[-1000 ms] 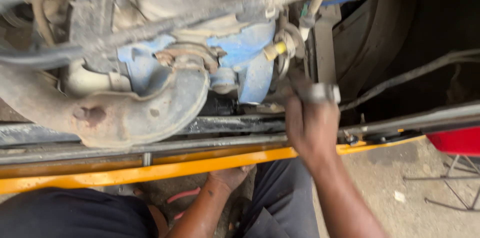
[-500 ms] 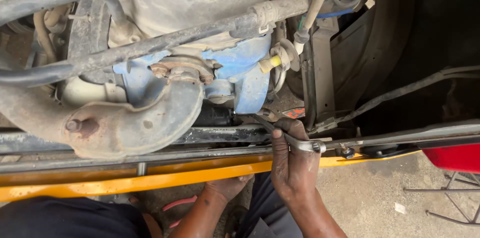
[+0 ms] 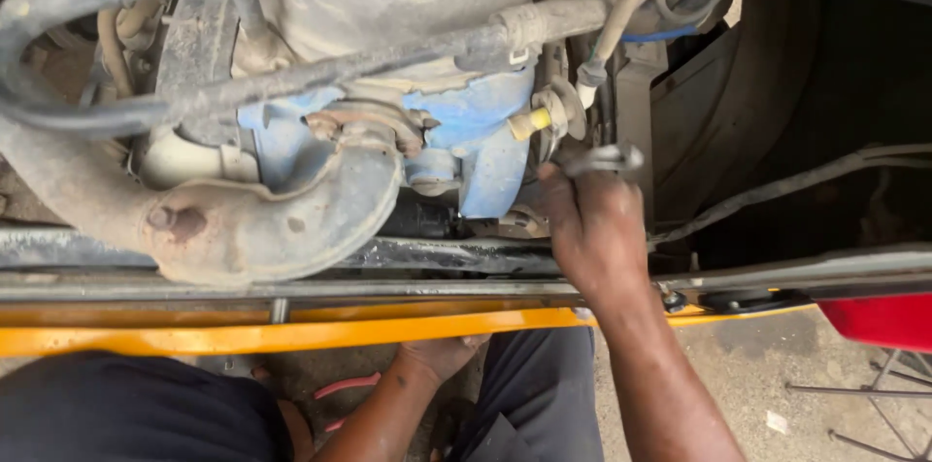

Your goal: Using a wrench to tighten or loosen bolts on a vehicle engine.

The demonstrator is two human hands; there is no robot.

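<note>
My right hand [image 3: 594, 224] reaches up into an engine bay and is closed around a metal spanner [image 3: 604, 160], whose head shows above my fingers. The spanner sits just below a round fitting with a yellow cap [image 3: 537, 118] on a blue engine block [image 3: 476, 147]. My left hand [image 3: 439, 355] rests low, under the yellow body edge [image 3: 243, 334], pressed against my dark trouser leg; its fingers are mostly hidden.
A rusty curved exhaust shield [image 3: 262, 219] lies left of the blue block. Black hoses [image 3: 116, 113] and a grey pipe [image 3: 544, 20] cross above. A dark wheel arch [image 3: 777, 103] is to the right. A red part [image 3: 883, 318] sits at the lower right.
My right hand has risen from the yellow body edge back up to the fitting by the blue block, carrying the spanner. The camera view shifted slightly.
</note>
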